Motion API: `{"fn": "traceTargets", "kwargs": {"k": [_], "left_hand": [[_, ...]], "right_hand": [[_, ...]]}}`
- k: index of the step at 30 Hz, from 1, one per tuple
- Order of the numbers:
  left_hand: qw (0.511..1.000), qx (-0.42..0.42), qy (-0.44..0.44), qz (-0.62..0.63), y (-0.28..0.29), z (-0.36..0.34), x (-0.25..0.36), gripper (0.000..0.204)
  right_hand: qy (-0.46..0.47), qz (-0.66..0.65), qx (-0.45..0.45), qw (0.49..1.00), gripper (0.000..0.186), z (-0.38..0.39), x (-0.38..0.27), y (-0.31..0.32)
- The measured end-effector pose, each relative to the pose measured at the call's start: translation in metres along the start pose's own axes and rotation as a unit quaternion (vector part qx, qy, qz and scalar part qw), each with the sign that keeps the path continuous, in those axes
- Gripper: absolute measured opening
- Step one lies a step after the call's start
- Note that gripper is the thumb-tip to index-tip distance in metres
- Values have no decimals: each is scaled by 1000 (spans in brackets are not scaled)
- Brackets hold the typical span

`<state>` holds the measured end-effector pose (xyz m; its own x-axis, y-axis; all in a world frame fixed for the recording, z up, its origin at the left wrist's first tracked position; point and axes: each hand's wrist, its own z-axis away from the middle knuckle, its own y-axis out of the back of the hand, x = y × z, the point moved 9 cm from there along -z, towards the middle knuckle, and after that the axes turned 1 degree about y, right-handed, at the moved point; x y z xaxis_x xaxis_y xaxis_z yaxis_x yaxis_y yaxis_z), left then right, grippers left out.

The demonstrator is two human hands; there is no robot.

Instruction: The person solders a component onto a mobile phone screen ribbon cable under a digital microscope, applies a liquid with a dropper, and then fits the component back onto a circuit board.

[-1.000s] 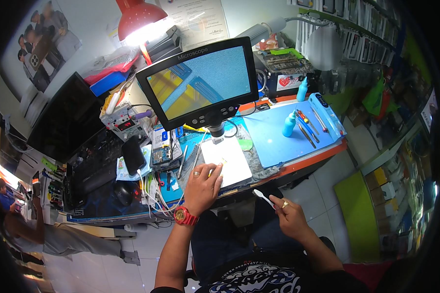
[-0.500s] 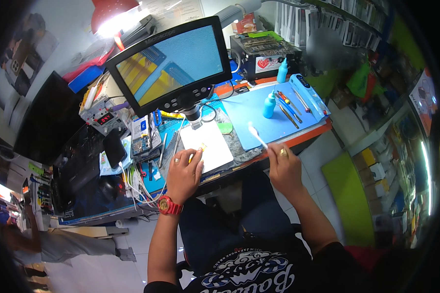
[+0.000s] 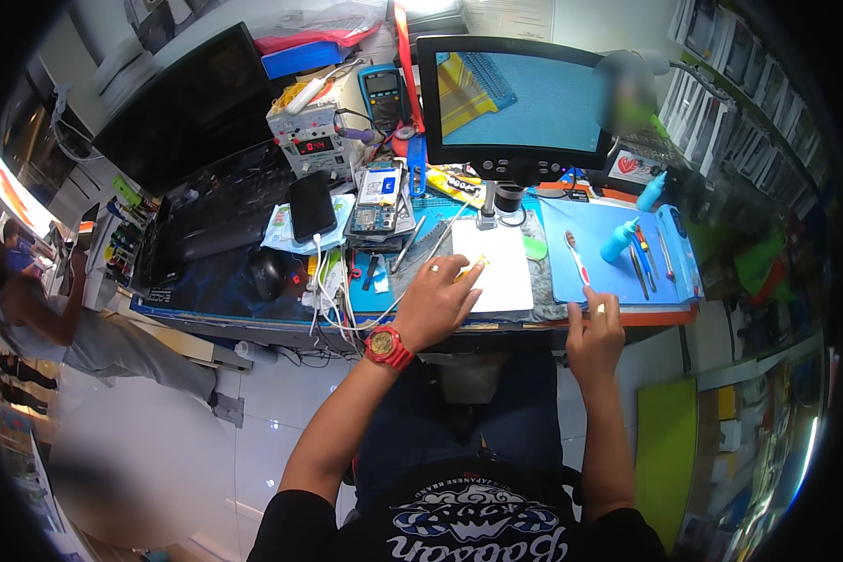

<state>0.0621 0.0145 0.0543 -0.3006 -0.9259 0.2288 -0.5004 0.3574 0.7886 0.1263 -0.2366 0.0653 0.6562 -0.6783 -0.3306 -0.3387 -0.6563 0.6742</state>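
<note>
My left hand (image 3: 440, 295), a red watch on its wrist, rests over a white board (image 3: 508, 281). Its fingertips press on a small yellow piece (image 3: 478, 265), mostly hidden under them. At the blue mat's front edge is my right hand (image 3: 597, 335), index finger stretched out and thumb apart from it. A white and red toothbrush (image 3: 579, 258) lies on the blue mat (image 3: 567, 220), its handle end at that index fingertip. Above the board stands a microscope with a screen (image 3: 534, 103); yellow strips show on a blue field there.
Right of the toothbrush are a light blue bottle (image 3: 618, 242), several tweezers and hand tools (image 3: 643, 258). To the left lie a black phone (image 3: 312, 206), an opened device (image 3: 377, 208) and white cables (image 3: 328, 290). A power supply (image 3: 314, 140) stands behind. Another person (image 3: 112, 328) is far left.
My view has swung left. My right hand has lowered the toothbrush onto the blue mat and its fingers have loosened at the handle end. My left hand stays at the yellow piece.
</note>
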Motion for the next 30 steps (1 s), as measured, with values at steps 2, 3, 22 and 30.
{"fn": "traceTargets", "kwargs": {"k": [2, 3, 22, 30], "left_hand": [[998, -3, 39, 52, 1, 1, -6, 42], [995, -5, 57, 78, 1, 1, -9, 43], [852, -124, 467, -202, 33, -85, -198, 114], [826, -88, 528, -175, 40, -74, -202, 81]], "right_hand": [[8, -42, -14, 999, 31, 22, -8, 9], [3, -60, -27, 998, 31, 35, -9, 12], [-84, -159, -169, 969, 25, 142, 22, -11], [-83, -178, -194, 961, 25, 143, 20, -19]]}}
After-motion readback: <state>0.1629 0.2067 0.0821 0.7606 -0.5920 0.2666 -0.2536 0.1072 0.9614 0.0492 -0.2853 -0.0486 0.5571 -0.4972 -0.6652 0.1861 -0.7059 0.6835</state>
